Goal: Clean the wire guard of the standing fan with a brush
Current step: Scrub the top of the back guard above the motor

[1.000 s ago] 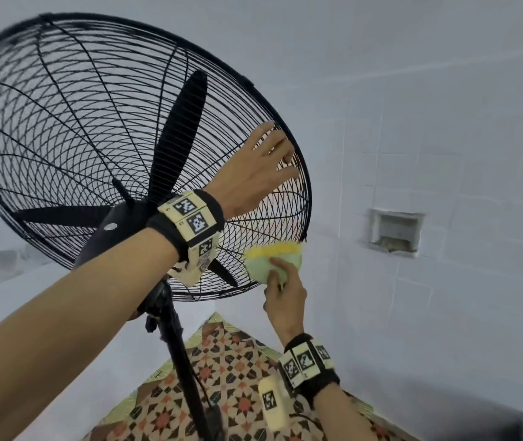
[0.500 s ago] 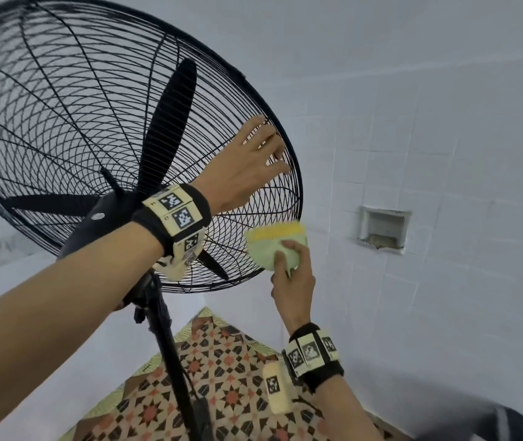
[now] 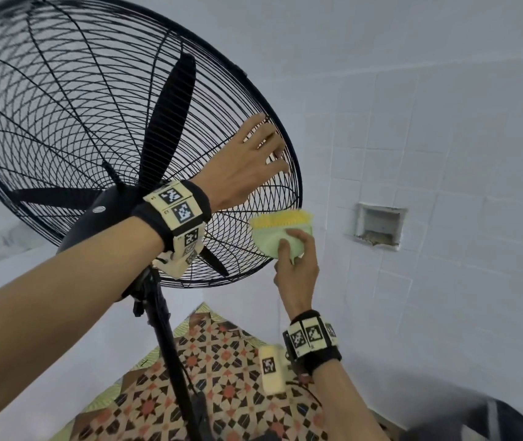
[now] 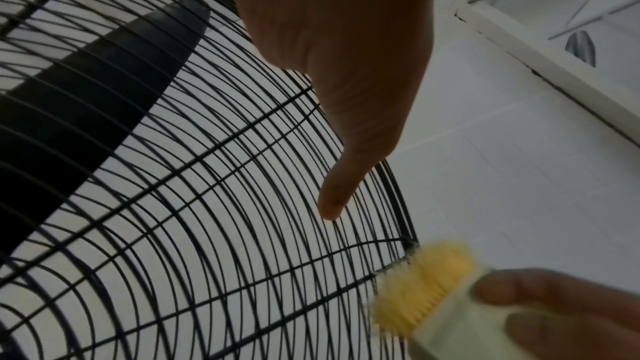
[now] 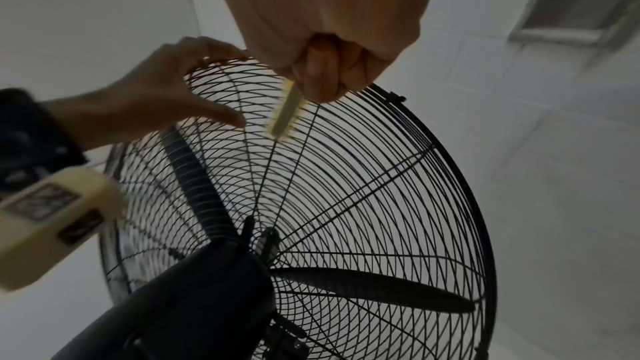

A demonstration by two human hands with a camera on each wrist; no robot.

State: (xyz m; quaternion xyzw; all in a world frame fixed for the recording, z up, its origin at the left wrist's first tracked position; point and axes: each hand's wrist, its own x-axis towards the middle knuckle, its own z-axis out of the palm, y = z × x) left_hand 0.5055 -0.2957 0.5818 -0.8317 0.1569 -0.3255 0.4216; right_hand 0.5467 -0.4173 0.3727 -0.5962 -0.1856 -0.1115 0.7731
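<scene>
The black wire guard (image 3: 62, 128) of the standing fan fills the upper left. My left hand (image 3: 247, 163) lies on its back wires near the right rim, fingers spread and fairly straight, the thumb (image 4: 332, 201) touching a wire. My right hand (image 3: 295, 265) grips a pale green brush (image 3: 280, 232) just below it. The brush's yellow bristles (image 4: 426, 284) point up and touch the guard's lower right rim (image 4: 408, 240). From the right wrist the brush (image 5: 285, 114) shows edge-on against the guard (image 5: 346, 201).
Black blades (image 3: 167, 122) and the motor housing (image 3: 104, 211) sit inside and behind the guard. The fan's pole (image 3: 171, 345) runs down to a patterned floor mat (image 3: 228, 377). A white tiled wall with a small recess (image 3: 378, 227) stands close on the right.
My right hand has lifted the brush a little up the guard's right rim, closer to my left hand. The left hand has stayed on the wires.
</scene>
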